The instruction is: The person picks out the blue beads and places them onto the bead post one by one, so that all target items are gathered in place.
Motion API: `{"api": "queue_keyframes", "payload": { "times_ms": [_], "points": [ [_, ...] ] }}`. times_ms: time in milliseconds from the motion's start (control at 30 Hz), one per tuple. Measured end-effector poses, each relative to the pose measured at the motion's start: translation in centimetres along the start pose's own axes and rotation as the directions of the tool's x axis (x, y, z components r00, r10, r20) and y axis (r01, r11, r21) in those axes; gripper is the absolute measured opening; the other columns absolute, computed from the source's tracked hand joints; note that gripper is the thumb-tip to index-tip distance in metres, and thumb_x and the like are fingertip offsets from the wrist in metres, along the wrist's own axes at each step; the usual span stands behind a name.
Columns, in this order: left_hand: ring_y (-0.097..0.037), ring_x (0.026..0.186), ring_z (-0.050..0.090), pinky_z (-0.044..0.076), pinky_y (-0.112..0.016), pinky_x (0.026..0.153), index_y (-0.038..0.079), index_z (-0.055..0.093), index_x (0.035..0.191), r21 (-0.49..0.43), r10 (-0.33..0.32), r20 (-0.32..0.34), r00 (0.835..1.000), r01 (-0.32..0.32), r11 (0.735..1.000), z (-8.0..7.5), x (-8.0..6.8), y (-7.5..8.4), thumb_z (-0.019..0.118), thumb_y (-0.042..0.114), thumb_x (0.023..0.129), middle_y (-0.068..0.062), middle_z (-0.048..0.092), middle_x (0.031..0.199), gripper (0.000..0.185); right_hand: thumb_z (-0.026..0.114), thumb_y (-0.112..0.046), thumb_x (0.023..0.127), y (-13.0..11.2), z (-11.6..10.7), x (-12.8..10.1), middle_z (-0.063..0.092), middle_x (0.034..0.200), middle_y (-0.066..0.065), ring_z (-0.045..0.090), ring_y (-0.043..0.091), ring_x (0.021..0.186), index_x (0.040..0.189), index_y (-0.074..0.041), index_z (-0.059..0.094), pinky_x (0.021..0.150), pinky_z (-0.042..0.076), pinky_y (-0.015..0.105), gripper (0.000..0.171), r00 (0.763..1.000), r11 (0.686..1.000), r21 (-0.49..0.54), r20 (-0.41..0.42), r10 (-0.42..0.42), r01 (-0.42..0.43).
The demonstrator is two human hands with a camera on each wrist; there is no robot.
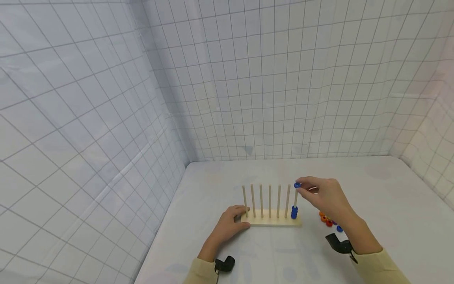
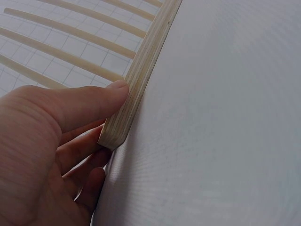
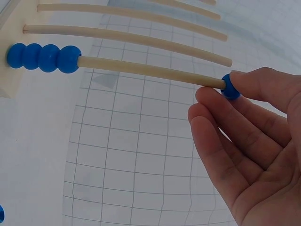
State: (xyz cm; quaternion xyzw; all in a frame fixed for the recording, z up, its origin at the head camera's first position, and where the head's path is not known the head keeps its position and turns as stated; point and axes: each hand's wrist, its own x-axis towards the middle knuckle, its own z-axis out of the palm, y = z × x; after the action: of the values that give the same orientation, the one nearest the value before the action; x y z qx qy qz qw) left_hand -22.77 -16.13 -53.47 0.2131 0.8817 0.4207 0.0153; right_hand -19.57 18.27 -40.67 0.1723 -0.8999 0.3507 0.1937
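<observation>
White gridded cloth walls enclose a pale tabletop [image 1: 372,205] on which a light wooden base with seven upright dowel pegs [image 1: 271,220] stands. The left hand [image 1: 230,225] grips the base's left end, thumb against its edge, steadying it. The right hand [image 1: 324,197] pinches a small blue ring bead [image 1: 297,185] at the tip of the rightmost peg [image 1: 295,197], above a stack of blue beads [image 1: 294,212] already seated at the peg's foot. To do this well, keep the bead's hole centred on the peg tip and the base pinned flat. Loose orange, red and blue beads [image 1: 328,221] lie just beside the base, behind the right wrist.
</observation>
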Motion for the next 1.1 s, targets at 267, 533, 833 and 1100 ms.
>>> {"api": "queue_keyframes", "payload": {
  "times_ms": [267, 533, 833, 1100],
  "points": [
    [-0.025, 0.131, 0.049, 0.039, -0.048, 0.109, 0.015, 0.066, 0.134, -0.004, 0.012, 0.000, 1.000, -0.012, 1.000, 0.00, -0.06, -0.03, 0.079, 0.033, 0.087, -0.001, 0.060, 0.137, 0.052, 0.077, -0.018, 0.090, 0.21, 0.13, -0.17, 0.073, 0.090, -0.007, 0.071, 0.014, 0.078, 0.113, -0.014, 0.075, 0.066, 0.059, 0.030, 0.023, 1.000, 1.000, 0.014, 0.012, 0.003, -0.003],
    [-0.025, 0.132, 0.049, 0.040, -0.048, 0.109, 0.015, 0.066, 0.134, 0.000, 0.015, -0.005, 1.000, -0.015, 1.000, -0.05, -0.10, 0.05, 0.079, 0.033, 0.087, -0.001, 0.060, 0.136, 0.052, 0.077, -0.018, 0.091, 0.16, 0.12, -0.23, 0.073, 0.090, -0.009, 0.072, 0.013, 0.079, 0.113, -0.016, 0.075, 0.066, 0.058, 0.029, 0.022, 1.000, 1.000, 0.029, 0.019, 0.007, -0.007],
    [-0.024, 0.132, 0.049, 0.040, -0.047, 0.109, 0.015, 0.066, 0.134, 0.021, 0.019, -0.007, 1.000, -0.019, 1.000, -0.04, -0.05, 0.07, 0.079, 0.031, 0.087, 0.002, 0.061, 0.136, 0.051, 0.077, -0.016, 0.090, 0.16, 0.31, -0.34, 0.073, 0.089, -0.007, 0.072, 0.014, 0.078, 0.113, -0.015, 0.076, 0.067, 0.059, 0.030, 0.022, 1.000, 0.999, 0.027, 0.017, 0.019, -0.019],
    [-0.022, 0.132, 0.049, 0.040, -0.045, 0.109, 0.016, 0.066, 0.134, 0.005, -0.007, 0.002, 1.000, 0.007, 1.000, -0.01, -0.08, 0.08, 0.079, 0.031, 0.087, 0.003, 0.060, 0.136, 0.051, 0.077, -0.016, 0.091, 0.28, 0.35, -0.37, 0.074, 0.092, -0.005, 0.072, 0.015, 0.080, 0.115, -0.013, 0.075, 0.068, 0.059, 0.030, 0.024, 0.998, 0.998, 0.038, 0.042, 0.040, -0.042]
  ]
}}
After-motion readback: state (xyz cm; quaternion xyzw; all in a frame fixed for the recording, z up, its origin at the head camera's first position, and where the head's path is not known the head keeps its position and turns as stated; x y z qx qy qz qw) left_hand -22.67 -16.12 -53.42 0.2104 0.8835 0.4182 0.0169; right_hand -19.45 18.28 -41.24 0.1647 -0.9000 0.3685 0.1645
